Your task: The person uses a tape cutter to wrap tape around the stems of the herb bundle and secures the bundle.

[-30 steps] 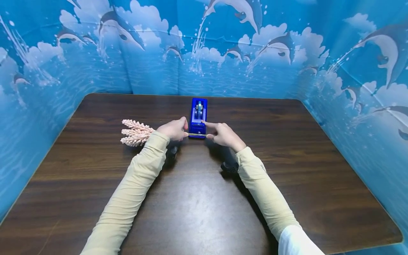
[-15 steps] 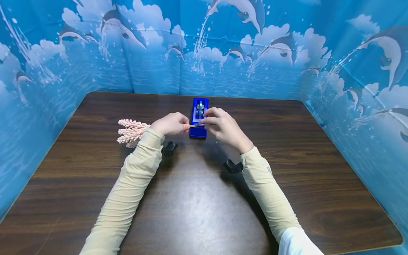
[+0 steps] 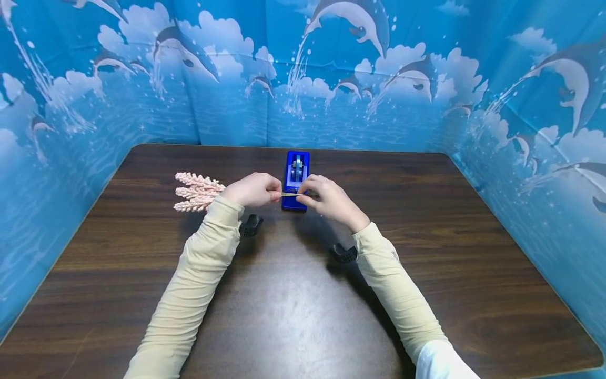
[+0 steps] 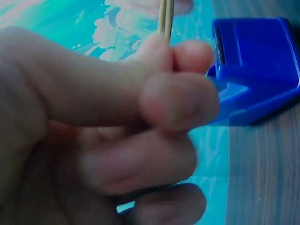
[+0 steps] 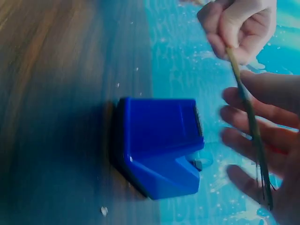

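Observation:
A pink artificial flower bunch (image 3: 196,192) lies to the left, its sprigs pointing left and its thin stems (image 5: 255,131) reaching right. My left hand (image 3: 254,189) pinches the stems between thumb and curled fingers, seen close up in the left wrist view. At their other end, my right hand (image 3: 331,200) has the stems between thumb and forefinger; its remaining fingers are spread loosely behind them. Something shiny, perhaps tape, shows on the stems near the right thumb. Just beyond both hands stands a blue tape dispenser (image 3: 294,203) with a roll (image 3: 296,167) in it.
The dark wooden table (image 3: 293,305) extends around the hands. A blue dolphin-print curtain (image 3: 227,116) hangs along its back and sides. Black wrist devices (image 3: 251,225) are worn under both forearms.
My right hand, one second ago pointing at the dispenser's front, has lifted its fingers and come back around the stem ends. The left hand has shifted slightly left with the flower bunch.

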A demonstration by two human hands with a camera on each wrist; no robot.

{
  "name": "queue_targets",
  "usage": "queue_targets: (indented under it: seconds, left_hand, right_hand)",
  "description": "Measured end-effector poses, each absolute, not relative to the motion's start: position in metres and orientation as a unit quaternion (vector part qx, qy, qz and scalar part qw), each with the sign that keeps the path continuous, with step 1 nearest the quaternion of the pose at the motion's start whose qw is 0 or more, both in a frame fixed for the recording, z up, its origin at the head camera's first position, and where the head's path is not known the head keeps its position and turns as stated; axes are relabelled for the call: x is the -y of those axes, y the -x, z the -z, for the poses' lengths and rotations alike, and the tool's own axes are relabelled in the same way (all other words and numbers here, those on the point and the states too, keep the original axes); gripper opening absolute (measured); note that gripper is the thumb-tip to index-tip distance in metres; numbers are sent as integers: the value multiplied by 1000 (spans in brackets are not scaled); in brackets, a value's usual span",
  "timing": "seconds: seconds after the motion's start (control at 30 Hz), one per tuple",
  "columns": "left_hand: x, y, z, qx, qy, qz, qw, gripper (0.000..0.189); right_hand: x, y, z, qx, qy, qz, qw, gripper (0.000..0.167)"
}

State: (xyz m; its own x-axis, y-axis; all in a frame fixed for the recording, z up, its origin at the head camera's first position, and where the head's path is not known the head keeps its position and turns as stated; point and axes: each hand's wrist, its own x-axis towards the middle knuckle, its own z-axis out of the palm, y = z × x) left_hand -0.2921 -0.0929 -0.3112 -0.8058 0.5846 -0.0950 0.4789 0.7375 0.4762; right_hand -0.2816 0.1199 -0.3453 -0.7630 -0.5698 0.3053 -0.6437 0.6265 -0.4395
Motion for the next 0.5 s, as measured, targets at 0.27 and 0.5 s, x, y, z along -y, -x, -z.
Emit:
queue_targets:
  seconds: [0.27, 0.5]
  left_hand:
    - [96, 292, 321, -915, -316, -220, 124, 21]
    - [94, 294, 313, -897, -322, -302, 14, 10]
  right_hand:
    - [-116, 277, 357, 887, -275, -363, -81, 22]
    - [-110, 280, 352, 895, -226, -383, -27, 25]
